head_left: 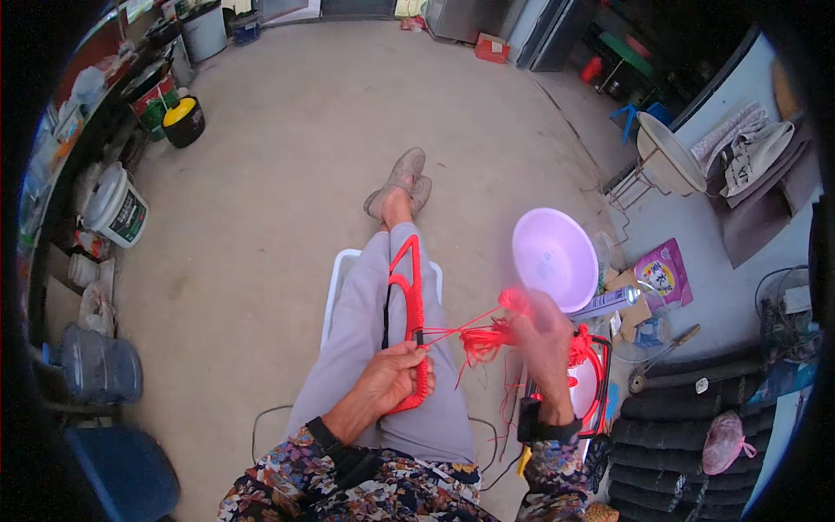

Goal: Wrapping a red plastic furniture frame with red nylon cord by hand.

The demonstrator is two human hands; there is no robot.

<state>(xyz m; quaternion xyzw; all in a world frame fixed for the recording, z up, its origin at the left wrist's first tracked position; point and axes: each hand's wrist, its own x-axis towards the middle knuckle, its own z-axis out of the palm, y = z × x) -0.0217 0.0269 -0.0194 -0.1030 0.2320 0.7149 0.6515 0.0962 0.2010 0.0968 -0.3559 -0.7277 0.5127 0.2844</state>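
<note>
My left hand [402,376] is closed around the lower part of a long, narrow frame wrapped in red cord [415,304], held over my lap. Part of the frame's edge is bare and black. From beside my left fingers, taut strands run right to a loose bundle of red cord [485,342]. My right hand [541,335], smeared by motion, is at that bundle with its fingers bent around the cord. Loose ends dangle below it. Just beyond my right wrist, more red cord lies over a black-edged holder [600,383].
To the right stand a lilac basin [554,259], a spray can [604,303] and a purple packet [663,274]. Black rolls [687,418] lie at lower right. A white bucket [116,207] and a clear blue water jug [100,364] line the left side.
</note>
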